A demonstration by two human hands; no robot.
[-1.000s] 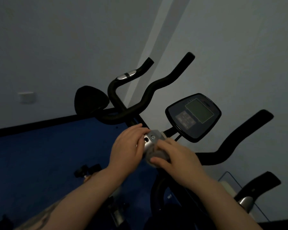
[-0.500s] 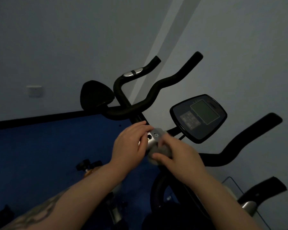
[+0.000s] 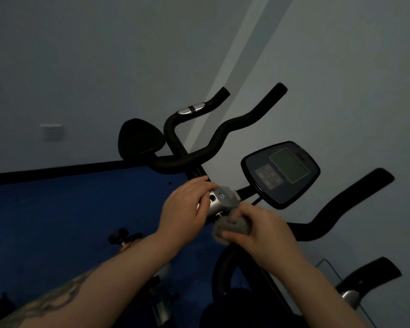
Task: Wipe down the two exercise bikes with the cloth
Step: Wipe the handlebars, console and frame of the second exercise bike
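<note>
The near exercise bike has a dark console [image 3: 281, 172] and black handlebars [image 3: 341, 204]. A silver-grey clamp block [image 3: 223, 198] sits on its stem below the console. My left hand [image 3: 187, 207] grips the left side of that block. My right hand [image 3: 260, 230] holds a bunched grey cloth [image 3: 232, 227] pressed against the stem just under the block. A second bike's handlebars [image 3: 223, 136] and black pad [image 3: 139, 138] rise behind, near the wall.
Pale walls [image 3: 341, 67] meet in a corner behind the bikes, with a black skirting strip [image 3: 57, 171] above the blue floor [image 3: 57, 221]. A white wall socket [image 3: 51, 131] is at left. A black knob [image 3: 118, 236] and frame parts lie low at left.
My right hand has slid the cloth down from the top of the clamp block to just below it. The view has shifted slightly. My left hand stays on the block.
</note>
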